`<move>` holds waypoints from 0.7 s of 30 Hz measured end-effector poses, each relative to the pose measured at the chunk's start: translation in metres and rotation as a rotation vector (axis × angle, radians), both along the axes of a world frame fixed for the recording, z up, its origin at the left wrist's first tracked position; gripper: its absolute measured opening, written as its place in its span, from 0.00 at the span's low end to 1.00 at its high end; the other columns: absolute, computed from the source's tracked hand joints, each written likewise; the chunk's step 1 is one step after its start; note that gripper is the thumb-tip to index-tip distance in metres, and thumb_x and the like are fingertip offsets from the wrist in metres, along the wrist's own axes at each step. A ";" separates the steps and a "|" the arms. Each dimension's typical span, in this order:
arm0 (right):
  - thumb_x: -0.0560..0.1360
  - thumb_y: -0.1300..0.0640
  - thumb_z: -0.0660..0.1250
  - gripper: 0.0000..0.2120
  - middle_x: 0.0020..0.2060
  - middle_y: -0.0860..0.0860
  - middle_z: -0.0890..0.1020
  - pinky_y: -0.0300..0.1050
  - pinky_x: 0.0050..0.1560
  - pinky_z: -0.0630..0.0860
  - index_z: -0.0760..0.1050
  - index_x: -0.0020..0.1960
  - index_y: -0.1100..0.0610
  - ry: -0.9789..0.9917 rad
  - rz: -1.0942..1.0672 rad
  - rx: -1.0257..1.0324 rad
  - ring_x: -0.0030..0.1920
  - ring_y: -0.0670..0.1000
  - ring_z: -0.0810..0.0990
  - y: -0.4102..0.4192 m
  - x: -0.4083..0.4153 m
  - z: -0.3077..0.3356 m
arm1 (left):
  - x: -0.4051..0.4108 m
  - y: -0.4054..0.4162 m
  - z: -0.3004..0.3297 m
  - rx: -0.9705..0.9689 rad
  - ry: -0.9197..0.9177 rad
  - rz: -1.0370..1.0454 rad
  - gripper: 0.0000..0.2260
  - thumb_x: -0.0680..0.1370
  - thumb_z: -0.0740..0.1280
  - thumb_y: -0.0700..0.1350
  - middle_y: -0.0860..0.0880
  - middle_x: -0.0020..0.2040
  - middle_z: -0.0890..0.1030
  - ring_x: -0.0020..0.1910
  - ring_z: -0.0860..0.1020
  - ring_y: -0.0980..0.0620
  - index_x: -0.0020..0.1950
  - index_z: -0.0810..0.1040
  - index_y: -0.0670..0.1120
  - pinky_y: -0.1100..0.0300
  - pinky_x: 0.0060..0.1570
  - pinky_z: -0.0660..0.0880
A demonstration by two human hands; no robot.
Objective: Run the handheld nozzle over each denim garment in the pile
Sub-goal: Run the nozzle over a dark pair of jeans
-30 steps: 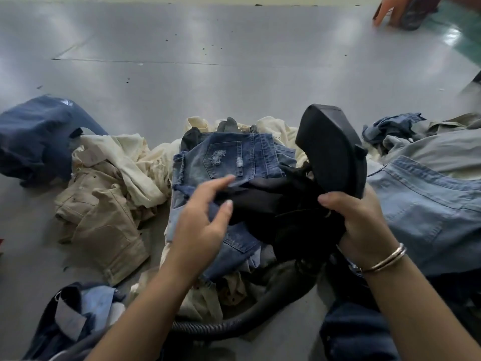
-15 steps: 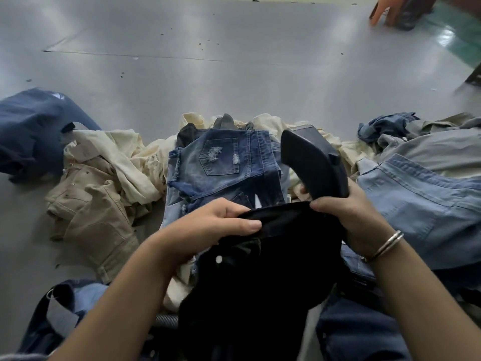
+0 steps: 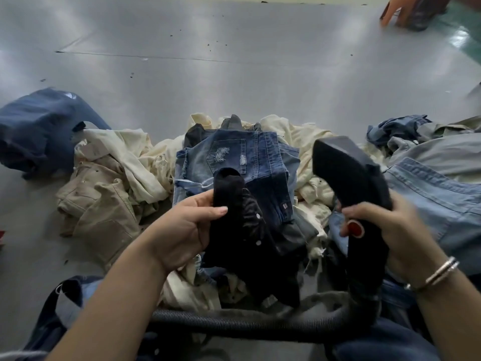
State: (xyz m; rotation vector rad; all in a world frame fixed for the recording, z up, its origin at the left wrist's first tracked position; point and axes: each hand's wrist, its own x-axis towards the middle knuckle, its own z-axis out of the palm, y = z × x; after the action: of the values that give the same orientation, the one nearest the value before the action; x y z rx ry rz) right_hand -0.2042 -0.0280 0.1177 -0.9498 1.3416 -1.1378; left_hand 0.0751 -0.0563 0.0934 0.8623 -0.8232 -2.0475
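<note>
My left hand grips a black denim garment with metal snaps, lifted above the middle of the pile. My right hand holds the black handheld nozzle by its handle, thumb beside a red button; the nozzle head points up and away, to the right of the black garment and apart from it. Under them lies a distressed blue denim piece. A ribbed black hose runs from the handle across the front.
Cream and beige garments lie left of the pile, a dark navy one far left, light blue denim on the right. The grey table stretches beyond. Another person's hand rests at the far right corner.
My left hand has regripped the black garment and bunched it upright on the left. The nozzle has swung to the right, away from the cloth, so its red button shows.
</note>
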 end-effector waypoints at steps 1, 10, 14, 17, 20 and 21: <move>0.53 0.61 0.72 0.20 0.23 0.59 0.76 0.38 0.21 0.70 0.74 0.42 0.67 0.003 0.067 0.017 0.21 0.52 0.74 0.005 0.006 0.000 | -0.002 0.001 0.000 -0.013 -0.002 0.014 0.18 0.71 0.60 0.30 0.41 0.50 0.84 0.46 0.84 0.48 0.52 0.84 0.43 0.59 0.42 0.81; 0.58 0.66 0.68 0.12 0.26 0.54 0.77 0.41 0.22 0.71 0.76 0.40 0.55 0.060 0.388 0.019 0.22 0.54 0.75 0.006 0.054 -0.008 | 0.010 -0.003 -0.003 -0.096 -0.093 -0.074 0.20 0.67 0.62 0.28 0.45 0.45 0.85 0.42 0.84 0.50 0.49 0.85 0.45 0.59 0.40 0.81; 0.59 0.67 0.68 0.10 0.23 0.56 0.74 0.38 0.20 0.68 0.72 0.39 0.62 0.048 0.138 0.025 0.19 0.52 0.73 -0.010 0.042 -0.011 | 0.019 -0.008 -0.001 -0.021 -0.101 -0.013 0.18 0.60 0.66 0.34 0.43 0.43 0.85 0.39 0.84 0.49 0.46 0.85 0.42 0.59 0.40 0.81; 0.56 0.66 0.67 0.10 0.26 0.61 0.75 0.39 0.21 0.69 0.74 0.38 0.62 0.034 0.203 0.012 0.22 0.54 0.73 -0.003 0.029 -0.005 | 0.009 -0.005 -0.003 0.135 -0.099 0.099 0.12 0.63 0.70 0.43 0.44 0.40 0.85 0.36 0.84 0.50 0.44 0.86 0.41 0.58 0.40 0.81; 0.56 0.66 0.69 0.13 0.25 0.57 0.78 0.39 0.23 0.71 0.80 0.36 0.51 0.039 0.456 -0.027 0.22 0.52 0.76 0.014 0.032 -0.001 | -0.008 -0.001 -0.008 0.213 -0.125 0.139 0.13 0.66 0.70 0.49 0.45 0.42 0.85 0.38 0.84 0.50 0.45 0.86 0.43 0.58 0.36 0.81; 0.56 0.65 0.69 0.15 0.26 0.55 0.79 0.38 0.24 0.72 0.80 0.37 0.48 0.054 0.534 -0.032 0.24 0.52 0.77 0.018 0.036 -0.001 | -0.014 0.000 -0.009 0.242 -0.121 0.145 0.13 0.67 0.69 0.50 0.45 0.42 0.85 0.38 0.84 0.49 0.45 0.86 0.43 0.57 0.37 0.81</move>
State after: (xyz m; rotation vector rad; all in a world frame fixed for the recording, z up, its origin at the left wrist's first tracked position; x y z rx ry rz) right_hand -0.1679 -0.0100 0.1171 -1.2743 1.0225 -0.7280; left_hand 0.0611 -0.0562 0.0849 1.1553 -0.5645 -2.0077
